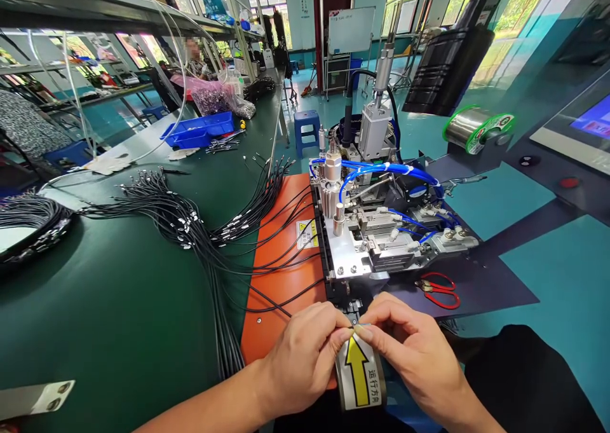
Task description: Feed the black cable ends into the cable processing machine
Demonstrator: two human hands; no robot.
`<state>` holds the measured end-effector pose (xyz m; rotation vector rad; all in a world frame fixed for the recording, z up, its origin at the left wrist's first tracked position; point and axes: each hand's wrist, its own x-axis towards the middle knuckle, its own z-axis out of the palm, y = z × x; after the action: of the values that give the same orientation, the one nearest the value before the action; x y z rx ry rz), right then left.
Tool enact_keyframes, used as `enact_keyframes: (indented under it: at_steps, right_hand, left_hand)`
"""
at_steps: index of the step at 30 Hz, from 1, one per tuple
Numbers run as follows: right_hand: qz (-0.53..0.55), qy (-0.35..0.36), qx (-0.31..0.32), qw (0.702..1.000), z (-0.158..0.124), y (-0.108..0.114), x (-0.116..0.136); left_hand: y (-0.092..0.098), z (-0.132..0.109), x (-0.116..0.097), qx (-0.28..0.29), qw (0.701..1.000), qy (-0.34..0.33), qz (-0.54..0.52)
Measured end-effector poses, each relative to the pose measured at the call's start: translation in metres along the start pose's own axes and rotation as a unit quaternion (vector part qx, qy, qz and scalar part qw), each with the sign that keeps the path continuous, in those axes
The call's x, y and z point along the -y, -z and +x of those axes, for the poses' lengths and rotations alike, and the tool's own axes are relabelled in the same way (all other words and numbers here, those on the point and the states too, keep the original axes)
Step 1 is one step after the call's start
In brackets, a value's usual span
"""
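My left hand (309, 350) and my right hand (412, 350) meet at the front of the machine (350, 255), fingertips pinched together and nearly touching. What they pinch is too small and covered to name. Just beneath the fingertips lies a label with a yellow arrow (357, 372). Black cables (185, 220) with metal ends spread over the green table, and several run across the orange plate (274, 293) to the machine's left edge.
Red-handled cutters (441, 291) lie right of the machine. A coil of black cable (33, 229) is at the far left, blue trays (203, 130) farther back. A solder spool (479, 130) hangs at upper right, near a screen (593, 118). A person (194, 58) sits in the background.
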<state>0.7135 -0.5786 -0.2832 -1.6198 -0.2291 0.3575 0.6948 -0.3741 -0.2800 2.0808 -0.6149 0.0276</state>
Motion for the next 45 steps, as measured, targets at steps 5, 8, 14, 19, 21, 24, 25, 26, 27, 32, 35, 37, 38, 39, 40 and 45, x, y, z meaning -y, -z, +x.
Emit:
enact_keyframes:
  at_steps: [5,8,14,19,21,24,25,26,27,32,35,37,38,39,40,45]
  right_hand:
    - [0.018,0.001,-0.009,1.000,-0.001,-0.002,-0.005]
    - [0.017,0.004,-0.010,1.000,0.000,-0.002,-0.008]
    - [-0.037,0.020,-0.031,0.999,-0.003,-0.004,-0.003]
    - [-0.118,0.075,-0.049,0.989,-0.007,-0.003,0.002]
    - [-0.133,0.082,-0.047,0.987,-0.008,-0.002,0.003]
    - [-0.152,0.079,-0.047,0.984,-0.008,-0.001,0.004]
    - [-0.162,0.081,-0.048,0.982,-0.009,-0.001,0.004]
    - [-0.176,0.090,-0.051,0.979,-0.010,-0.002,0.004]
    - [-0.195,0.107,-0.052,0.974,-0.011,-0.003,0.003]
    - [-0.355,0.257,-0.070,0.896,-0.016,-0.018,-0.007]
    - [-0.372,0.268,-0.075,0.886,-0.015,-0.022,-0.009]
    - [-0.313,0.219,-0.069,0.922,-0.013,-0.018,-0.005]
    - [-0.275,0.178,-0.068,0.942,-0.012,-0.014,-0.002]
    - [-0.240,0.132,-0.067,0.959,-0.011,-0.009,0.001]
    - [-0.214,0.085,-0.066,0.971,-0.010,-0.005,0.003]
    - [-0.167,-0.030,-0.054,0.984,-0.006,0.012,0.004]
  left_hand:
    - [-0.001,-0.001,0.003,0.000,1.000,0.000,-0.006]
    - [-0.001,-0.001,0.003,-0.002,1.000,0.002,-0.003]
    - [-0.002,0.000,-0.001,-0.020,1.000,0.002,0.011]
    - [-0.006,-0.001,0.000,-0.033,0.999,0.007,0.034]
    - [-0.007,-0.002,0.000,-0.035,0.998,0.005,0.051]
    - [-0.009,-0.004,-0.002,-0.044,0.995,-0.002,0.092]
    - [-0.010,-0.004,-0.004,-0.048,0.993,-0.007,0.108]
    - [-0.010,-0.004,-0.005,-0.053,0.991,-0.012,0.126]
    - [-0.010,-0.004,-0.007,-0.056,0.988,-0.018,0.142]
    - [-0.011,-0.006,-0.012,-0.058,0.982,0.002,0.180]
    - [-0.009,-0.006,-0.013,-0.041,0.987,0.029,0.152]
    - [-0.006,-0.004,-0.014,-0.028,0.993,0.044,0.109]
    - [-0.003,-0.002,-0.014,-0.021,0.995,0.046,0.088]
    - [0.000,0.000,-0.014,-0.013,0.997,0.043,0.069]
    - [0.003,0.002,-0.014,-0.005,0.998,0.038,0.054]
    - [0.013,0.009,-0.008,0.018,0.999,0.021,0.042]
